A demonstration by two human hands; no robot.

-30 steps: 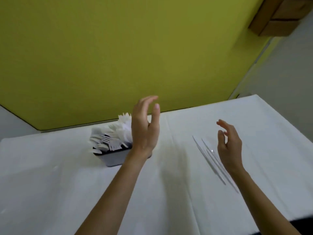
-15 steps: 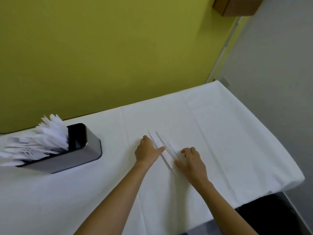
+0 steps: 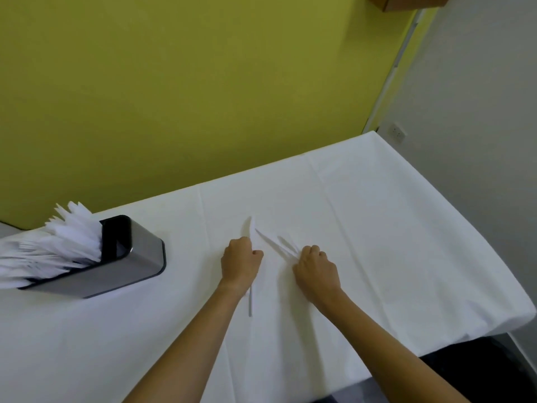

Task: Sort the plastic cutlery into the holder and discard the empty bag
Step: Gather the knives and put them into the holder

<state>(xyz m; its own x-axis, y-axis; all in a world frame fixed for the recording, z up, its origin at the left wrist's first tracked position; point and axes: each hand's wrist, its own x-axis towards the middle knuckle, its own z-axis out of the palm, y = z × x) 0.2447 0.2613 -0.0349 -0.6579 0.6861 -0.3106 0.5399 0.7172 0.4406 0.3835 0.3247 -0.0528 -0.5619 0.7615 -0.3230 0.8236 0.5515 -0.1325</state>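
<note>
At the left of the white surface, a grey holder is seen packed with white cutlery. Near the middle, a plastic knife is enclosed in the curled grip of the left hand. Just right of it, two more knives are pinched at their near ends by the right hand.

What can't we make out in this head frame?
Head view:
- Types of cutlery in the holder: blurred, cut by left edge.
- Count of knives: white on white tablecloth, handles under right hand.
- Middle of the single knife: covered by left hand.
- The empty bag: not in view.
</note>
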